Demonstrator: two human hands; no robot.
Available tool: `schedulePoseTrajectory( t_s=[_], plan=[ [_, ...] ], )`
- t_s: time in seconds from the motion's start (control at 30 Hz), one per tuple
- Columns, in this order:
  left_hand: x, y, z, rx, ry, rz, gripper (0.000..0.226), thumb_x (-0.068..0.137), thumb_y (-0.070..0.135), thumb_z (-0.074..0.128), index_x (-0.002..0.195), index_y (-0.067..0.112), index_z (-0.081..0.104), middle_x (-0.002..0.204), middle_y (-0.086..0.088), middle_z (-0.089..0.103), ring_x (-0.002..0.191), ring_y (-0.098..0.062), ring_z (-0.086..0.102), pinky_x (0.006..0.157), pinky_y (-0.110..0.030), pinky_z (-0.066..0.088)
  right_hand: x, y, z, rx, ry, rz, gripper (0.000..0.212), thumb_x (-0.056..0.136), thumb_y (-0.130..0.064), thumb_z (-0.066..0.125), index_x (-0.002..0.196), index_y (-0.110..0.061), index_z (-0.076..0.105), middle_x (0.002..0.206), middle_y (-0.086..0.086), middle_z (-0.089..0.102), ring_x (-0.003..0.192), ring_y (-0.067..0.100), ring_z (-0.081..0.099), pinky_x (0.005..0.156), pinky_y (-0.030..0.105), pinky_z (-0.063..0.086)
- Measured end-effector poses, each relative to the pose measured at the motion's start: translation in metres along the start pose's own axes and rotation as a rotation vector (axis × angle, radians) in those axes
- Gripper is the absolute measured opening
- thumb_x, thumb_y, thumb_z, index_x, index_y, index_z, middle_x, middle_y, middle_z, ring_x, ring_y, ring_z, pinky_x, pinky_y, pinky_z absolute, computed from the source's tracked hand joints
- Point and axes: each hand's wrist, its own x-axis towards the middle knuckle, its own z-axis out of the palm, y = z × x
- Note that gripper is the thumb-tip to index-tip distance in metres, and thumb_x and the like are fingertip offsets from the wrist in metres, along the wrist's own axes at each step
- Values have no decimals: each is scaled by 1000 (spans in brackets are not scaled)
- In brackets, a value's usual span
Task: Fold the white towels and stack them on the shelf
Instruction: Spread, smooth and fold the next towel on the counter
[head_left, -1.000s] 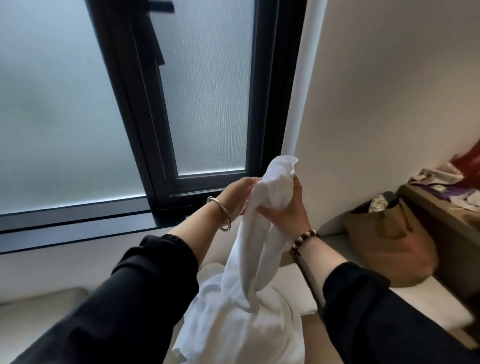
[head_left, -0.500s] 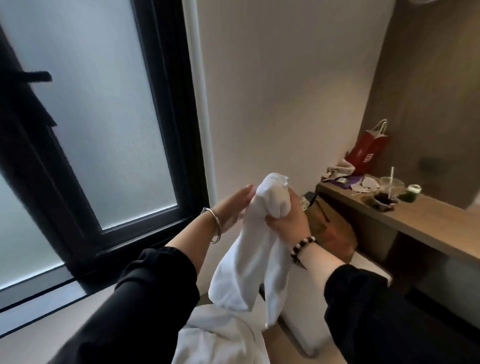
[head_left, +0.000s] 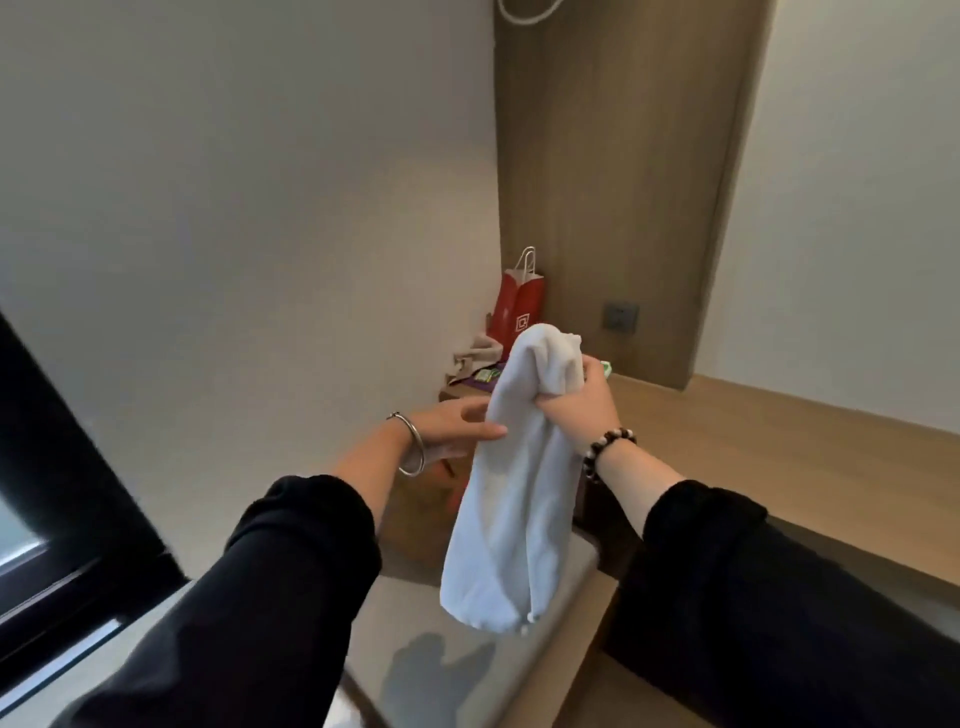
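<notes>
One white towel (head_left: 511, 499) hangs in front of the person, a soft, matte terry cloth gathered into a long, rounded bundle that widens toward its lower end, with a small hem corner showing at the bottom. The right hand (head_left: 582, 410) holds it by the bunched top, fingers (head_left: 558, 401) clenched around the gathered cloth so that a crumpled knob of fabric stands above the fist. The left hand (head_left: 452, 426) lies flat and released, its straight fingertips meeting the towel's left edge just below the grip. A smooth silver bangle (head_left: 413, 452) circles the left wrist and a bracelet of dark and pale beads (head_left: 605, 449) the right; both arms wear black sleeves (head_left: 291, 571). Behind the towel a light wooden tabletop (head_left: 779, 457) runs along a plain off-white wall (head_left: 260, 208) and a tall wood-grain panel (head_left: 613, 182) with a grey socket (head_left: 621, 318). A glossy red paper bag (head_left: 517, 306) with white cord handles stands upright in the corner. Below is a pale cushioned seat (head_left: 415, 623), and a black window frame (head_left: 67, 441) crosses the left.
</notes>
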Motion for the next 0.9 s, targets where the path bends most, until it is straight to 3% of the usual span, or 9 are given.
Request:
schedulePoseTrajectory(
  t_s=[0.1,0.17,0.27,0.37,0.53,0.63,0.73,0.83,0.9],
  plan=[
    [69,20,29,287,-47,29,40,85,7,68,117,26,54,113,8,63,101,0,61,85,-18,51,34,8,-58,27,123,5,42,77,-6,69,109,-23,47,97,-6,58,83,2,55,60,14,41],
    [113,24,49,468,-35,44,37,80,14,75,110,26,58,108,8,64,97,-2,61,82,-17,50,53,15,-93,52,210,32,49,77,-8,70,119,-19,48,102,-3,59,91,11,57,65,17,43],
    [176,21,78,687,105,51,30,76,30,77,102,18,68,99,2,67,92,-15,62,82,-27,50,79,32,-142,86,343,84,62,80,-12,70,135,-16,42,113,3,58,100,19,58,74,26,47],
    [227,26,110,669,156,104,17,81,33,72,88,18,67,85,2,61,72,-8,54,60,-18,41,96,53,-192,62,473,147,71,83,-15,68,142,-19,29,119,4,51,100,21,53,77,34,45],
    [317,50,157,552,285,234,14,81,18,68,69,11,64,70,-6,50,68,-15,41,44,-15,27,131,88,-279,-196,563,87,74,80,-13,69,143,-17,29,126,6,53,105,24,55,78,28,41],
    [378,74,178,567,334,297,32,80,17,65,53,15,50,62,-5,42,63,-15,34,46,-22,26,160,102,-334,-488,512,48,65,81,-11,62,140,-22,35,113,-5,52,93,16,50,68,24,36],
    [439,99,194,524,365,358,39,81,10,60,47,17,43,49,3,35,54,-13,30,46,-26,24,196,110,-395,-814,524,75,58,82,-8,52,134,-28,40,116,4,56,89,27,54,65,29,37],
    [496,119,225,522,330,468,26,81,2,53,58,13,50,56,-2,40,62,-18,33,44,-21,23,231,117,-442,-1070,581,152,55,84,-9,47,133,-33,40,124,12,49,83,36,57,62,33,39],
    [532,124,250,520,232,498,18,81,0,53,69,10,60,66,-7,50,68,-16,40,51,-26,27,246,129,-468,-1159,604,141,61,85,-7,50,138,-33,36,127,11,43,79,36,56,60,33,37]
  ],
)
